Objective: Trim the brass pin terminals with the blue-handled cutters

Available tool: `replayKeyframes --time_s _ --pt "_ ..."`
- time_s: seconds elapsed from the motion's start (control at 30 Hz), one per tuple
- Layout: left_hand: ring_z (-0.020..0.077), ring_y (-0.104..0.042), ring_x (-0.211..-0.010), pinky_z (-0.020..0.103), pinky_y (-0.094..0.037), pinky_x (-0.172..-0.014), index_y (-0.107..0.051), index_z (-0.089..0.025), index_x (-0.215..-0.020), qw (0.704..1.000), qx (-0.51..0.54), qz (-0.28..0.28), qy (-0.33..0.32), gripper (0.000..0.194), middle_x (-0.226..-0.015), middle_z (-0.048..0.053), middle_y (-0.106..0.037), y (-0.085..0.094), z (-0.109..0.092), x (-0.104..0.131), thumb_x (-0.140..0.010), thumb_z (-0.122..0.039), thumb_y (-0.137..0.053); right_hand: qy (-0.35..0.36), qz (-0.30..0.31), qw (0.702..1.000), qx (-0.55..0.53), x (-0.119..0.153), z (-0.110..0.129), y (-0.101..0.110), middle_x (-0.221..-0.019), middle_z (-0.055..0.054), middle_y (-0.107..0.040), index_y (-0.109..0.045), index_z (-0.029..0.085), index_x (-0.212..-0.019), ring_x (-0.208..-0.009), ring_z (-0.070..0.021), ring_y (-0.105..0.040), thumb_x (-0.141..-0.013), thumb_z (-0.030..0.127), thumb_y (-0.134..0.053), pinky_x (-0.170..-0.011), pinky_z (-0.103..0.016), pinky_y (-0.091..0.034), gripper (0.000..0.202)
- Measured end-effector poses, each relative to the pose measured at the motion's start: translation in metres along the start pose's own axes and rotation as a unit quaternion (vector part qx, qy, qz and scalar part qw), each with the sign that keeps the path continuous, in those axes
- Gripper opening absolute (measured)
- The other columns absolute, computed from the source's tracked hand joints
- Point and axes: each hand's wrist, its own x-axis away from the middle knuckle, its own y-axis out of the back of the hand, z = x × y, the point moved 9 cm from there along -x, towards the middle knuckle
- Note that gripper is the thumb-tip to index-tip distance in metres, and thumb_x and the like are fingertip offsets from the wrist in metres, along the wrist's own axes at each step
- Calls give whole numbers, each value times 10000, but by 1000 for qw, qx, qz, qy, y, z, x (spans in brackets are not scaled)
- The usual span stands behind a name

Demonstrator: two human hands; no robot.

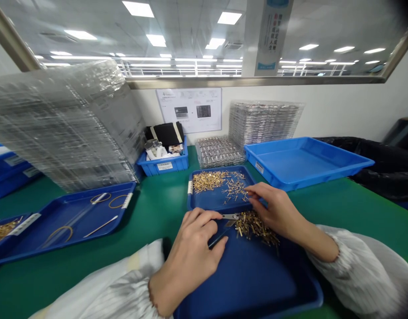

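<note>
My left hand (199, 243) is closed around a small metal hand tool, like a pair of snips (231, 217), its jaws pointing right and its dark handle partly hidden. My right hand (273, 206) has thumb and index finger pinched at the right edge of a small blue tray (217, 204) of gold pins (208, 180); whatever lies between the fingertips is too small to make out. Below that hand, a pile of darker gold pins (255, 228) lies at the far end of a larger dark-blue tray (253, 279), close to the tool's tip.
A blue tray (87, 221) with rubber bands and a cotton swab is at left. Wrapped clear trays (57, 119) are stacked behind it. A blue bin (164, 167), a stack of clear trays (263, 122) and a large blue tray (310, 161) stand along the back.
</note>
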Motion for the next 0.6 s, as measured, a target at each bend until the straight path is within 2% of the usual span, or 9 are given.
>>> replayKeyframes --time_s 0.07,0.17,0.27,0.47,0.6 --pt "218 -525 -857 442 -424 -773 -483 -159 -596 1000 -9 -2 11 170 -959 48 -622 -1 3 0 -725 -158 -594 -8 26 999 27 0 -7 -9 -847 -55 -584 -592 158 -950 -760 -157 -554 -825 103 -461 -686 -256 -411 188" --pt "215 -522 -859 444 -421 -781 -485 -160 -596 1000 -12 7 26 169 -968 42 -619 -3 5 0 -727 -168 -590 -5 99 991 90 4 -10 -29 -766 -32 -567 -617 174 -806 -720 -154 -551 -822 113 -480 -655 -252 -391 151" --pt "218 -518 -871 445 -415 -793 -483 -162 -583 999 -12 14 33 181 -975 40 -617 -3 5 0 -732 -177 -584 -7 128 984 124 6 -10 -38 -734 -25 -542 -587 171 -729 -674 -147 -531 -837 114 -456 -611 -252 -364 179" --pt "214 -521 -878 433 -414 -799 -487 -161 -573 997 17 53 47 186 -969 23 -616 -7 5 1 -722 -177 -598 8 88 996 -26 5 8 -24 -735 -3 -508 -499 162 -756 -670 -114 -483 -862 95 -420 -610 -219 -351 148" --pt "206 -522 -887 432 -406 -820 -502 -163 -600 997 32 58 48 160 -972 7 -614 -10 4 1 -714 -178 -614 24 122 990 -67 8 17 -28 -739 6 -505 -492 167 -787 -660 -108 -469 -859 77 -419 -603 -217 -340 137"
